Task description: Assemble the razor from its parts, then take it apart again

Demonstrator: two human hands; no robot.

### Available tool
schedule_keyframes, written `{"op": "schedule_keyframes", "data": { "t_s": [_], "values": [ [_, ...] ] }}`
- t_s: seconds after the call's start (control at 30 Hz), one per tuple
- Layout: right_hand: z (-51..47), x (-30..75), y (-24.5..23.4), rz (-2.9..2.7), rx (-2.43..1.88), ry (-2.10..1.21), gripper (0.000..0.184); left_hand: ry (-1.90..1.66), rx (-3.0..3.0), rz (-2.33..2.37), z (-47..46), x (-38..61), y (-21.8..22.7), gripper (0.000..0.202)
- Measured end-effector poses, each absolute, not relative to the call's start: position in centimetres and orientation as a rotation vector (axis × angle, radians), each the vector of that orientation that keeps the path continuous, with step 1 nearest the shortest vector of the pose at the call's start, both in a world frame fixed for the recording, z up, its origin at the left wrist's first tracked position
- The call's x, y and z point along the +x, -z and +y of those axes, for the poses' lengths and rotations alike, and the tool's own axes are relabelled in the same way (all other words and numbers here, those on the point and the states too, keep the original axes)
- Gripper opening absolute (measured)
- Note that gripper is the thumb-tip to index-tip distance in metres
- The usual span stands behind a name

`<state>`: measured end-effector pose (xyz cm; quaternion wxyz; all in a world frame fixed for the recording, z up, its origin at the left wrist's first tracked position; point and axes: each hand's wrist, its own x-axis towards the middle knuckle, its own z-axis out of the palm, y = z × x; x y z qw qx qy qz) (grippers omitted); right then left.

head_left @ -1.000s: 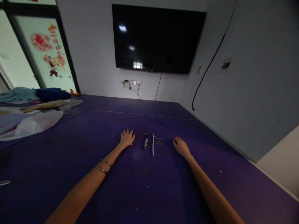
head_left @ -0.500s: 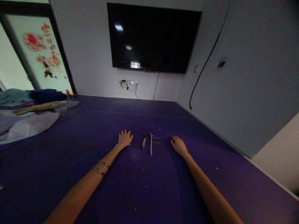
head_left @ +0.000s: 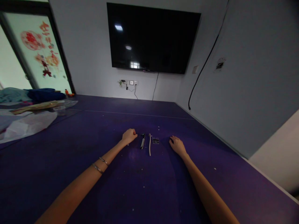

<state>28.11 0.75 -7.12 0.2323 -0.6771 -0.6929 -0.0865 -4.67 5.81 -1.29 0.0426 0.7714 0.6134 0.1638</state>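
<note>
My left hand (head_left: 129, 136) rests on the purple floor mat (head_left: 140, 183) with its fingers curled in, just left of a small dark tool (head_left: 142, 141). I cannot see anything held in it. Beside the tool lies a thin pale stick (head_left: 149, 144), and right of that a small dark rectangular piece (head_left: 155, 141). My right hand (head_left: 177, 145) lies flat on the mat to the right of these three, fingers stretched forward, touching none of them. Two thin bangles (head_left: 100, 164) sit on my left forearm.
A large black screen (head_left: 153, 37) hangs on the far wall above a socket strip (head_left: 128, 82). A grey wall (head_left: 245, 84) runs along the right. At far left lie pale plastic sheeting (head_left: 25, 124), a flat board (head_left: 37, 106) and bundled blue cloth (head_left: 44, 94).
My left hand has slid right toward the dark tool and curled its fingers from flat into a loose fist. The right hand has stayed in place.
</note>
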Motion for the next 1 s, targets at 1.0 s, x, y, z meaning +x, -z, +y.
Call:
{"op": "schedule_keyframes", "data": {
  "t_s": [1.0],
  "values": [
    [0.3,27.8,6.5,-1.904,-1.932,0.168,0.041,-0.748,1.693,1.539,6.0,-0.4,0.2,0.022]
  ]
}}
